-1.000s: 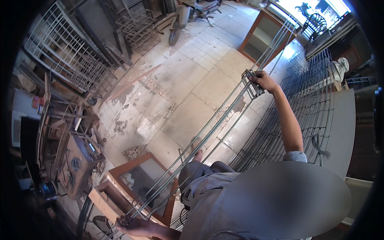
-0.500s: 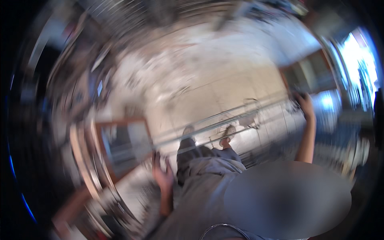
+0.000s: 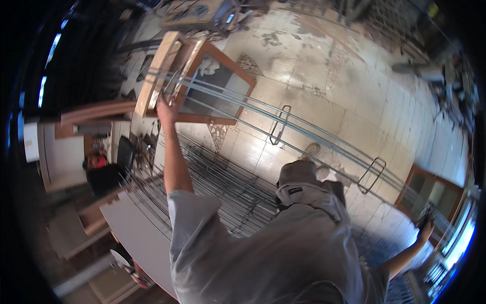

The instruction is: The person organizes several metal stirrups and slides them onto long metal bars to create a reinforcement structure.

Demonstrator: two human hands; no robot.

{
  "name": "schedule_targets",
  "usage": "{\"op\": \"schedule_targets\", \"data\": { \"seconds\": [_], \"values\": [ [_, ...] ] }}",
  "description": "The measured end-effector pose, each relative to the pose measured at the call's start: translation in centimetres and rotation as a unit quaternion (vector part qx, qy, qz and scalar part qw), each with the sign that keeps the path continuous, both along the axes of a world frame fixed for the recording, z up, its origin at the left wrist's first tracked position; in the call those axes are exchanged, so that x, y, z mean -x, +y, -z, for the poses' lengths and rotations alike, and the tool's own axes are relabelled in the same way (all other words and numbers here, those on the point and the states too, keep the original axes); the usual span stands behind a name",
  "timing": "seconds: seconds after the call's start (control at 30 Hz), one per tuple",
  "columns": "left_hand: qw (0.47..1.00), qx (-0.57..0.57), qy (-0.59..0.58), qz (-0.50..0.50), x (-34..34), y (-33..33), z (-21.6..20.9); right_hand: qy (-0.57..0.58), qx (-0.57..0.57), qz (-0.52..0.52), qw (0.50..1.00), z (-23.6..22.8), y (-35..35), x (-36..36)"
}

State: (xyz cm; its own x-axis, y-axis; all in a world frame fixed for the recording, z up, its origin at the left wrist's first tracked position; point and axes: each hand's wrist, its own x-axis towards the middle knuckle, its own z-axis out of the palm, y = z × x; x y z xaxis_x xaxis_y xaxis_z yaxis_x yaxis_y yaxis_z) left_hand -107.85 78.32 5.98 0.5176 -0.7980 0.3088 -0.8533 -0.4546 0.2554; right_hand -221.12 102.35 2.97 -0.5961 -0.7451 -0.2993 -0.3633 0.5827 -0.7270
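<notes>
A long rebar cage of thin steel bars with a few rectangular stirrups spans from left to right in front of my body, above the floor. Far out to the left, my left hand is closed around the cage near its left end, beside a wooden frame. My right hand reaches to the lower right and closes on the cage near its other end. Something dark shows at the right fingers, too small to make out. Between the hands, the bars pass in front of my legs and shoes.
A wood-framed glass panel stands behind my left hand. Many loose steel bars lie beside me at the left, near a grey tabletop. Another wood-framed panel is near my right hand. A cluttered workbench stands at the far side.
My view has turned, and the earlier blur has cleared. The cage now slopes down to the right instead of up. Both hands still hold it, the left arm now stretched farther out.
</notes>
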Motion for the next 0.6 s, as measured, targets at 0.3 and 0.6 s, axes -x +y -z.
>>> {"op": "schedule_targets", "data": {
  "seconds": [0.3, 0.6],
  "values": [
    [0.994, -0.107, -0.001, 0.001, -12.5, -9.6, 7.3, -0.104, 0.024, 0.164, 0.981, -1.3, -0.9, -4.0],
    [0.983, -0.144, -0.072, -0.092, -0.2, -7.5, 5.1, 0.012, 0.034, 0.128, 0.991, -3.2, -3.0, -6.9]
  ]
}}
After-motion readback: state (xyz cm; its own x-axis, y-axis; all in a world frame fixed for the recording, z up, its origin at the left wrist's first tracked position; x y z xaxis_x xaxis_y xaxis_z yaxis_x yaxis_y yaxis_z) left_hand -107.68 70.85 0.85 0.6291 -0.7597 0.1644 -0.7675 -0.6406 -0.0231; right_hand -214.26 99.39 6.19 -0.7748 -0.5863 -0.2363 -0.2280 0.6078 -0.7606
